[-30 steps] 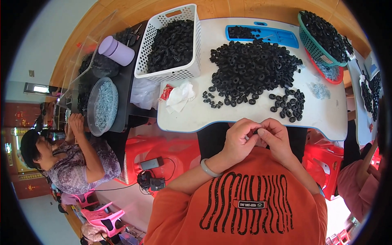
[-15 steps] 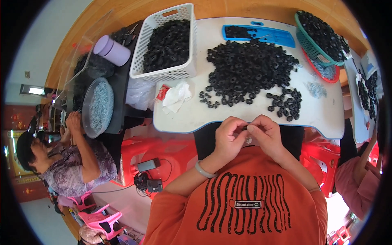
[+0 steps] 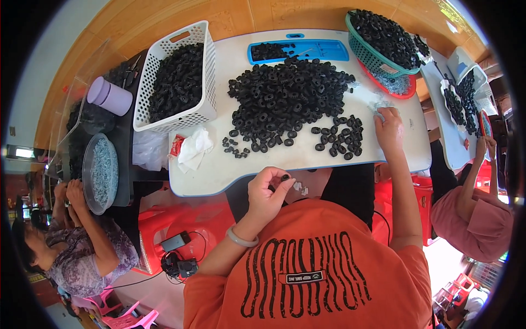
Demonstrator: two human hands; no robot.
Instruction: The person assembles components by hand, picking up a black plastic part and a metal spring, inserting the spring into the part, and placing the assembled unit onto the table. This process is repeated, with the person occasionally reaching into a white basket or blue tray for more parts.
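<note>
Just off the table's front edge, my left hand point(image 3: 267, 193) pinches a small black ring-shaped part point(image 3: 285, 177) between thumb and fingers. My right hand point(image 3: 389, 129) is stretched out to the table's right side, fingers bent down at a little patch of small clear pieces point(image 3: 380, 105). Whatever those fingertips pinch is too small and covered to make out. Between the hands lies a large heap of black ring parts point(image 3: 290, 90). A smaller group of them point(image 3: 341, 137) sits nearer my right forearm, and some tiny black parts point(image 3: 234, 148) lie at the heap's left.
A white basket point(image 3: 210, 104) of black parts stands at left, beside crumpled tissue point(image 3: 194, 149). Behind the heap is a blue tray point(image 3: 334, 50). A green basket point(image 3: 364, 52) rests on a red tray point(image 3: 408, 92) at back right. People point(image 3: 90, 257) work on both sides.
My hands were together at the table's front edge. My right hand has moved away to the clear pieces at right; my left keeps the black ring part. The whole view has shifted.
</note>
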